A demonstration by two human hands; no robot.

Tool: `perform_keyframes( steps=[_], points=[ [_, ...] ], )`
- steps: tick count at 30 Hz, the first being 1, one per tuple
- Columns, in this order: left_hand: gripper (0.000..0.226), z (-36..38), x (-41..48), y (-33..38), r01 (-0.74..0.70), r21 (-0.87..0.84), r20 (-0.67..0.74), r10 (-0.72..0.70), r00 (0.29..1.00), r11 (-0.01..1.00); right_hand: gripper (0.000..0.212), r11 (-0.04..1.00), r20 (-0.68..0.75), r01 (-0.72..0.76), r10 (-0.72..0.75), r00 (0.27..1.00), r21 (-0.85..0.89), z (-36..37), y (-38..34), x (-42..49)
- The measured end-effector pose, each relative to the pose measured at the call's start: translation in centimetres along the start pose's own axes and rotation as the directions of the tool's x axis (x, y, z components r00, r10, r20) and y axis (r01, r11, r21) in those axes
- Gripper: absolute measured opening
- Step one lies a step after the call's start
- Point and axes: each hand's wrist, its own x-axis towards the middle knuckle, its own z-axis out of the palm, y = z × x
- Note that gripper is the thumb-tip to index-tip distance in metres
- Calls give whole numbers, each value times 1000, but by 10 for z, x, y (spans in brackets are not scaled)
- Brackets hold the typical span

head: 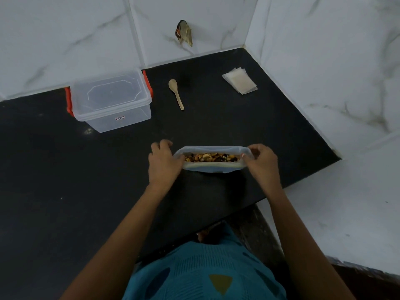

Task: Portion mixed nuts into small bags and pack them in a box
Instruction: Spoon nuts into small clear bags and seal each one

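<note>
head view: near the front of the black counter (65, 169), the left hand (164, 163) and right hand (263, 162) each grip one end of the open bag (213, 169) of mixed nuts (211, 157), fingers (161, 146) curled on its rim. farther back lie a lidded clear box (111, 100) at left, a wooden spoon (176, 93), and small bags (239, 80) at right.
</note>
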Motion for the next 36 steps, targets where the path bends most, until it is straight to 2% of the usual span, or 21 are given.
perform_keyframes(
  steps=[3,7,11,17,21,24,27,30,34,36],
  points=[
    [26,1,0,6,-143,87,-41,147,988,986,19,994,-52,69,-73,996,-81,3,-5,-4],
    [12,-7,8,7,-182,81,-71,188,980,980,14,991,-47,45,-52,998,-125,-10,-6,3],
    [14,-12,13,11,-214,52,-52,217,975,975,18,983,-54,30,-40,998,-181,-20,-9,15],
    [17,-11,8,18,-191,272,-55,213,976,943,17,990,-27,79,-82,996,-114,-15,-5,14],
    [23,-3,3,17,-239,369,30,246,969,898,12,968,45,146,-140,989,-203,-6,-1,7],
    [25,-5,4,16,-321,343,98,306,947,883,14,965,93,178,-163,982,-195,-8,1,10],
    [16,-11,10,14,-335,299,100,320,942,893,11,968,80,193,-182,980,-160,-15,4,18],
    [14,-17,18,13,-419,282,170,385,907,863,11,943,85,245,-232,969,-225,-20,5,26],
    [19,-26,30,11,-506,208,271,448,852,837,17,884,256,401,-341,904,-239,-29,5,34],
    [22,-27,34,10,-529,180,307,464,831,829,25,880,312,423,-349,884,-215,-33,6,35]
  ],
)
